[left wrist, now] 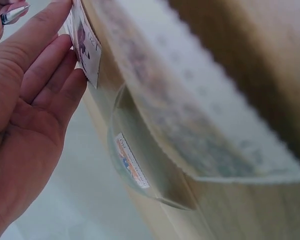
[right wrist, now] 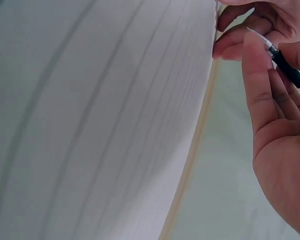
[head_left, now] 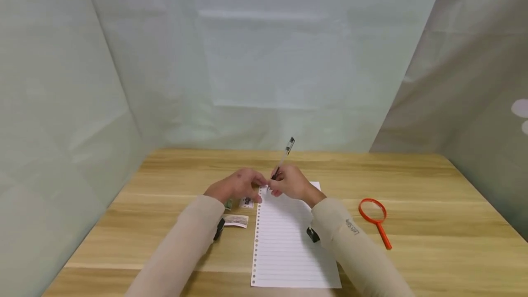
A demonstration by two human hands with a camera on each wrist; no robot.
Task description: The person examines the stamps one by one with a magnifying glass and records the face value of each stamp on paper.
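Note:
A lined white sheet (head_left: 288,242) with punched holes down its left edge lies on the wooden table (head_left: 433,223). My right hand (head_left: 290,184) grips a clear pen (head_left: 284,156) at the sheet's top left corner, its cap end pointing up and away. The right wrist view shows the pen (right wrist: 287,67) between thumb and fingers of that hand (right wrist: 275,115), beside the sheet (right wrist: 100,120). My left hand (head_left: 237,187) lies just left of that corner. Its fingers (left wrist: 45,60) are straight and touch a small stamp (left wrist: 85,45). The pen tip (left wrist: 14,14) is close by.
Three small stamps (head_left: 246,202) (head_left: 228,204) (head_left: 236,220) lie left of the sheet, under and near my left wrist. An orange magnifying glass (head_left: 372,210) rests to the right of the sheet. Pale fabric walls enclose the table on three sides.

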